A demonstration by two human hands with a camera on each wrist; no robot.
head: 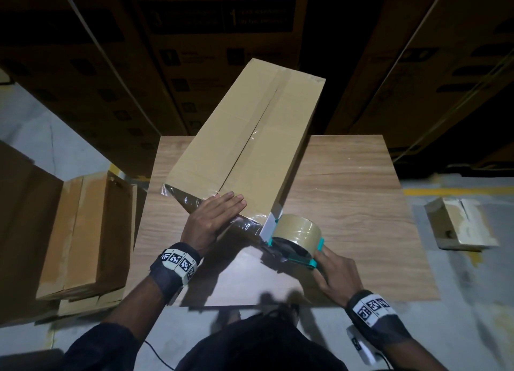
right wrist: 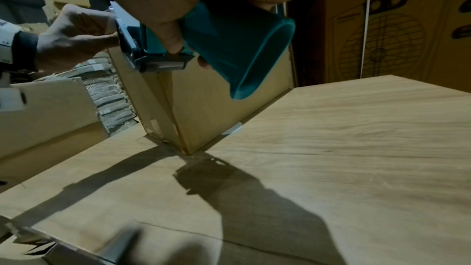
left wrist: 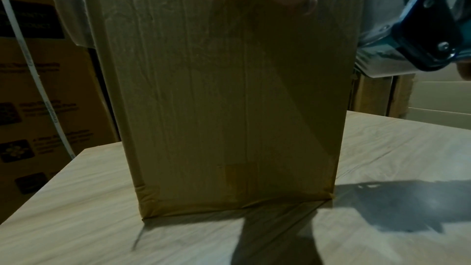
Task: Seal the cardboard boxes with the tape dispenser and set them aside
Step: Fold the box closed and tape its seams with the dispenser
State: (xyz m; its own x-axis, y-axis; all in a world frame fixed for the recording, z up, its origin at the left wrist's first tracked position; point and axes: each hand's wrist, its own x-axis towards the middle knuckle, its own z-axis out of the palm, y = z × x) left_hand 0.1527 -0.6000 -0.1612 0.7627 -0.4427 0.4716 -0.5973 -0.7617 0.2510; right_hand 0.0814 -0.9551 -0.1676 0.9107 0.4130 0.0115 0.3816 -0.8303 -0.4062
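A long tan cardboard box [head: 244,131] lies slantwise on the wooden table [head: 347,203], its top flaps closed with clear tape along the seam. My left hand [head: 214,214] presses flat, fingers straight, on the box's near top edge over the tape. My right hand [head: 332,270] grips the teal handle of the tape dispenser [head: 292,237], whose head sits at the box's near right corner. The left wrist view shows the box's near end face [left wrist: 229,98]. In the right wrist view the teal handle [right wrist: 237,47] is in my fingers beside the box corner [right wrist: 198,108].
Taped boxes [head: 83,231] are stacked on the floor left of the table. A small taped box [head: 459,223] lies on the floor at right. Tall printed cartons [head: 222,36] form a wall behind the table. Stacked flat cardboard [right wrist: 114,98] shows at left.
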